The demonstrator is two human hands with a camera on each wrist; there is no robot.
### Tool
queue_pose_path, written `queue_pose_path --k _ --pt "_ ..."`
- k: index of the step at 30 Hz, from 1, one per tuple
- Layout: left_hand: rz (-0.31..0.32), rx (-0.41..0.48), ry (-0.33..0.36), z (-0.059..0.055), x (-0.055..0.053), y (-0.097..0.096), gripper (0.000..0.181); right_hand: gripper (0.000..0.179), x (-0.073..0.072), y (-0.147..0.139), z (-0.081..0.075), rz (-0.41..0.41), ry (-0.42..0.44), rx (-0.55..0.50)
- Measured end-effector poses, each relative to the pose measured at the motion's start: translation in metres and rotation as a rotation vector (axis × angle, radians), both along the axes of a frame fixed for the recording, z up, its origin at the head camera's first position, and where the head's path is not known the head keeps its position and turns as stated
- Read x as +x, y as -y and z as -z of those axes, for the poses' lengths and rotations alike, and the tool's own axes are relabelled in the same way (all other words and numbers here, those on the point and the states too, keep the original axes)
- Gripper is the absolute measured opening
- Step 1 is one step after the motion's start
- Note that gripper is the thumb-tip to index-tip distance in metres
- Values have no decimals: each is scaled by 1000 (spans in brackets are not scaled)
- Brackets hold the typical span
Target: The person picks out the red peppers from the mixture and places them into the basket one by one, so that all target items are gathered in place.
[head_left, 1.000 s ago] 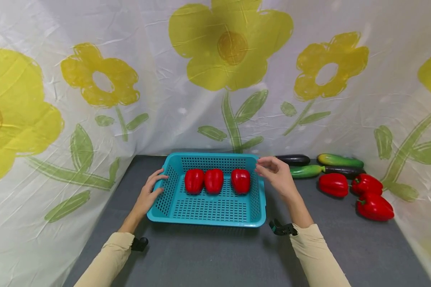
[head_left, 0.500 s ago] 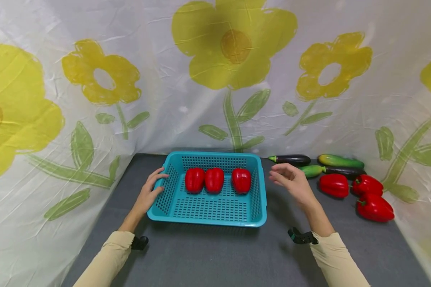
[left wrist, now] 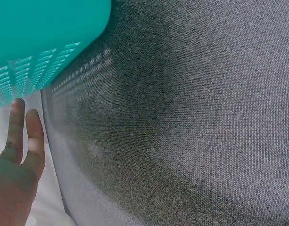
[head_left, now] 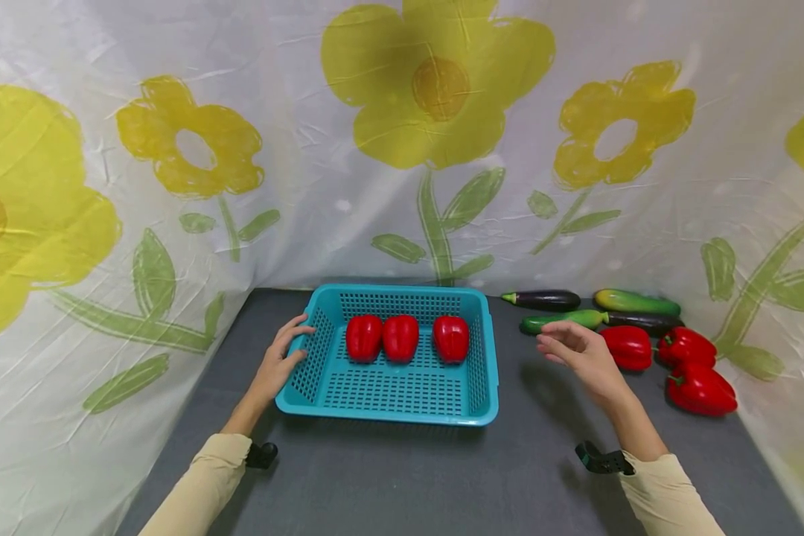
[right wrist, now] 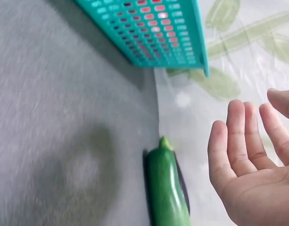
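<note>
A turquoise plastic basket (head_left: pixel 385 415) stands on the dark table with three red bell peppers (head_left: pixel 400 339) in it, two side by side and one apart to the right. My left hand (head_left: pixel 278 366) rests at the basket's left rim, fingers relaxed. In the left wrist view two of its fingers (left wrist: pixel 35 136) reach up close to the basket's perforated wall (left wrist: pixel 40 66). To the right of the basket my right hand (head_left: pixel 586 362) hangs over the table, holding nothing, its fingers gently bent. It is nearest a long green vegetable (head_left: pixel 563 321), also seen in the right wrist view.
Behind the right hand lie an eggplant (head_left: pixel 546 300), a green-yellow vegetable (head_left: pixel 636 301) and another dark eggplant (head_left: pixel 643 321). Three more red bell peppers (head_left: pixel 702 389) cluster at the right. A white sheet with yellow flowers (head_left: pixel 440 88) hangs behind and beside the table.
My right hand has moved from the basket's right rim away to the right, toward the loose vegetables. The left hand and the peppers in the basket have stayed put.
</note>
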State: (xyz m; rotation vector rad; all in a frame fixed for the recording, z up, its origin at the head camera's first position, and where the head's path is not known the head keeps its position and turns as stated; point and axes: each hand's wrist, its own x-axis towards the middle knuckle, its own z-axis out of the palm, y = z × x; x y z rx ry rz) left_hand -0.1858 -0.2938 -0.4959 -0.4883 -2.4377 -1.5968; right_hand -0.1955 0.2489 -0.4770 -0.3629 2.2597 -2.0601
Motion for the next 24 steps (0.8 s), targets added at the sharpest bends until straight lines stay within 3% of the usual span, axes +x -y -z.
queue_pose_path --k 1,4,13,19,24 --pt "3 0 1 -5 2 -2 37 30 1 -4 1 -8 -4 -13" --pt "0 -5 -2 -3 2 -2 37 28 2 -14 3 -20 -12 -41" --pt "-33 -28 -3 30 -14 12 40 29 7 -41 8 9 -33 44" --pt "-23 -22 -15 33 -15 14 40 29 11 -58 10 36 -51 85" --pt "-26 -35 -21 31 -14 13 40 33 13 -71 10 117 -55 169"
